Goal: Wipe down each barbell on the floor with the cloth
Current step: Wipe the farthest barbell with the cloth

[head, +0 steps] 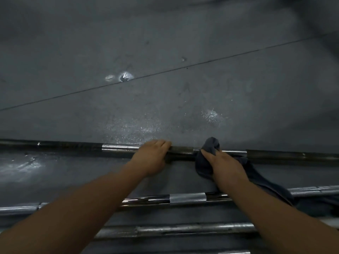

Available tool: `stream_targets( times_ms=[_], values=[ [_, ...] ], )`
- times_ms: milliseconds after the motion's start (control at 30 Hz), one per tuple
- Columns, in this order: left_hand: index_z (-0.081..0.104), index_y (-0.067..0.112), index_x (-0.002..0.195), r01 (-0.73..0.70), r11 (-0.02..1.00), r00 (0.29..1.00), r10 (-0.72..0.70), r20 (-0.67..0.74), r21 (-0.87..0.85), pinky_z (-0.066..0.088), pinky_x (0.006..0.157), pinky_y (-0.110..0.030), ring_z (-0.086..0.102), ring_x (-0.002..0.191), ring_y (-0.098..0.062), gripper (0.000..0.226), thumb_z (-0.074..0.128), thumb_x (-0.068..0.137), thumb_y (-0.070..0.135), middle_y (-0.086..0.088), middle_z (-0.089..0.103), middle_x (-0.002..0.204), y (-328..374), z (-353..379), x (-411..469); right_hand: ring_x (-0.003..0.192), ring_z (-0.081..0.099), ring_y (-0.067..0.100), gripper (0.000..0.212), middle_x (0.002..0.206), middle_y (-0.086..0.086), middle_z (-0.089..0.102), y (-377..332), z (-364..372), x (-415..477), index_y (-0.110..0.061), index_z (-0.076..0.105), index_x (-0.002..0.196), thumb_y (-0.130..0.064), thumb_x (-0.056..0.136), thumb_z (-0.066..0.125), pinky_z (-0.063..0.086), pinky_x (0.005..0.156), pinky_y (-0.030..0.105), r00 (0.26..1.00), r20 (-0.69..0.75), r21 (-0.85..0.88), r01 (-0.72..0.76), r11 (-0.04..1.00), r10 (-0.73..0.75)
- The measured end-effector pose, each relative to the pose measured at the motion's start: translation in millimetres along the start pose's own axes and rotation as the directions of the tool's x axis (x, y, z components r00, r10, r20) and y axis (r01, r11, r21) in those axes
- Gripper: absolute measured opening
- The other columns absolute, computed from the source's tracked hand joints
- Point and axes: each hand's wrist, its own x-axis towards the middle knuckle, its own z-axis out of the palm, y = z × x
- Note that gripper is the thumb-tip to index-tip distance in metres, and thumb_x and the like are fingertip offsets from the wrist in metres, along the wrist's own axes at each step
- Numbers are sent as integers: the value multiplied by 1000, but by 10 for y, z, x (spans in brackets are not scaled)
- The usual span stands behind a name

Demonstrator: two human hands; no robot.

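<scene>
Head cam: farthest barbell [183, 150] lies left-to-right across the floor [165, 52]. Left hand [153, 156] curls over its shaft, steadying it, right hand [222, 165] just beside clamps the cloth [211, 145] round it, so wiping runs sideways along the bar

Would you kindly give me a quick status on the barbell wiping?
Left hand grips far barbell. Right hand holds cloth on it. Nothing in the way.
</scene>
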Motion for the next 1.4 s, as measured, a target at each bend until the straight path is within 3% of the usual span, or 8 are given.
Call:
stream_targets(
  times_ms=[100,267,667,1000,1100,1233,1300,1400],
  values=[
    [41,17,138,60,998,996,-61,59,6,45,98,-39,51,120,-26,58,57,83,23,-4,50,137,-163,-260,-123,122,51,28,78,147,3,41,-2,-145,-179,-35,26,150,-8,85,58,48,94,38,996,89,-7,-22,1000,23],
    [40,20,136,86,996,990,-88,108,26,49,89,-38,53,115,-25,53,55,85,22,-2,49,135,-352,-575,-250,123,48,24,79,145,1,42,-104,-409,-447,-34,26,150,-13,84,64,44,93,33,998,60,-32,-20,999,21],
    [31,23,146,210,978,953,-208,222,16,45,99,-40,48,127,-24,61,55,91,31,-1,41,146,-537,-1090,-659,113,53,25,62,133,4,48,-323,-904,-556,-27,39,138,-6,82,58,43,86,32,1000,30,-24,-4,1000,5],
    [31,25,149,429,901,892,-412,186,-60,41,105,-36,47,130,-22,63,59,93,33,-1,43,149,-379,-1511,-1170,114,55,30,54,139,8,46,-390,-812,-231,-23,37,135,-12,88,60,47,86,37,996,84,-34,34,999,-31],
    [32,24,149,472,881,870,-459,177,-34,40,105,-36,47,130,-23,63,59,94,34,-2,43,149,-228,-1776,-1385,122,51,31,50,143,6,43,-499,-923,-101,-22,43,132,-15,88,64,45,96,41,990,129,9,59,998,-59],
    [32,24,148,542,840,827,-541,156,41,39,107,-38,45,131,-24,62,58,93,35,-4,43,148,-48,-2231,-1730,107,60,32,27,122,11,59,-629,-1222,-24,-19,55,122,-16,96,50,50,87,42,987,-90,82,138,987,-131],
    [33,25,148,579,812,800,-584,142,73,40,106,-38,46,131,-24,62,59,92,36,-3,44,148,-12,-2415,-1890,114,58,33,34,128,13,57,-671,-1482,19,-18,54,130,-17,97,49,49,93,43,979,-62,18,196,980,-195],
    [33,27,147,615,780,772,-626,114,113,42,105,-40,47,130,-24,61,57,93,39,-3,44,148,-28,-2621,-1993,140,36,26,62,157,6,31,-682,-1849,31,-25,36,148,-24,92,63,31,112,36,965,154,-93,229,969,-213]
  ],
)
